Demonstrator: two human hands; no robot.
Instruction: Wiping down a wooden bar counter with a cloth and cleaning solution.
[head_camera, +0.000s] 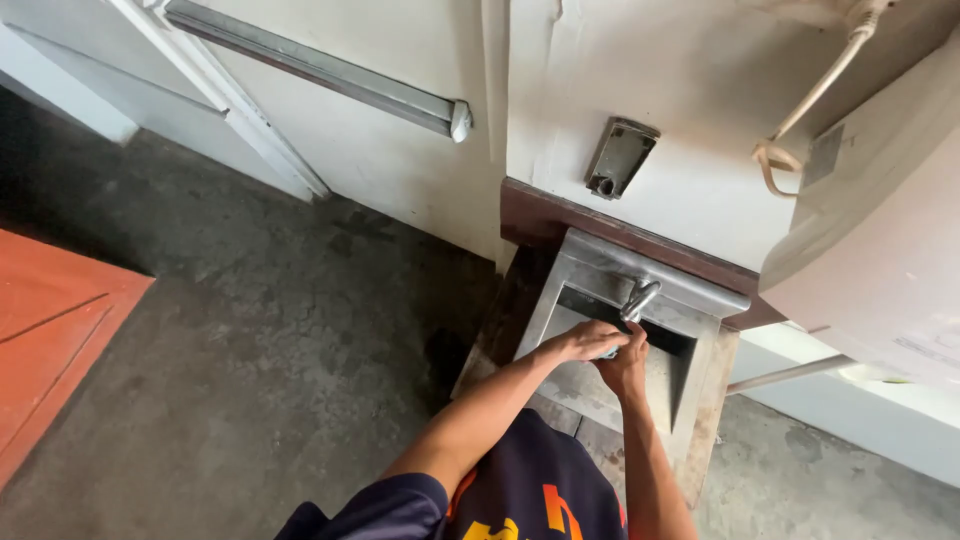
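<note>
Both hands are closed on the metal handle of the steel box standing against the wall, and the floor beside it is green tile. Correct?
Not quite. In the head view the floor is bare grey concrete, not green tile. The rest holds: left hand and right hand both close on the metal handle of the steel box.

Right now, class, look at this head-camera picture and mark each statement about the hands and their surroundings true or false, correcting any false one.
1. Both hands meet at the metal handle of the steel box. True.
2. The left hand rests on the floor. False: it is at the handle, beside the right hand.
3. A red-orange surface lies at the far left. True.
4. The floor is green carpet. False: it is grey, cracked concrete.
5. A metal bar is fixed to the white door. True.
</note>
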